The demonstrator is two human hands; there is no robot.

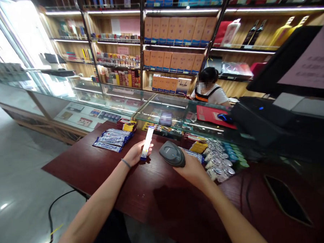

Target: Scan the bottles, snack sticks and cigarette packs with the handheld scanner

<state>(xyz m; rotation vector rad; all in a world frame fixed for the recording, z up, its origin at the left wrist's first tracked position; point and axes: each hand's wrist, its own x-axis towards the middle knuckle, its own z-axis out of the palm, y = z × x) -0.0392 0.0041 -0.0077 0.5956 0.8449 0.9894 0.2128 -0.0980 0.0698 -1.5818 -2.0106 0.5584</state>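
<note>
Both hands are busy above the dark red table: the left hand, with a thin band on its wrist, pinches a slim white packet with blue ends between thumb and fingers, and the right hand is wrapped around the handle of a dark grey scanner. The scanner's head sits near the packet, at about its 4 o'clock, with a gap between them.

From the left hand, a loose pile of blue-and-white packets lies at 10 o'clock, and some yellow-and-red packets lie at 11. A black cable runs over the floor at 8.

From the right hand, more yellow-and-red bars lie towards 12, small silver-lidded containers stand in rows at 3, and a phone rests at 4. At 1 o'clock, a mouse sits on a red pad upon the glass display case; beyond it is another person, before the stocked shelves.
</note>
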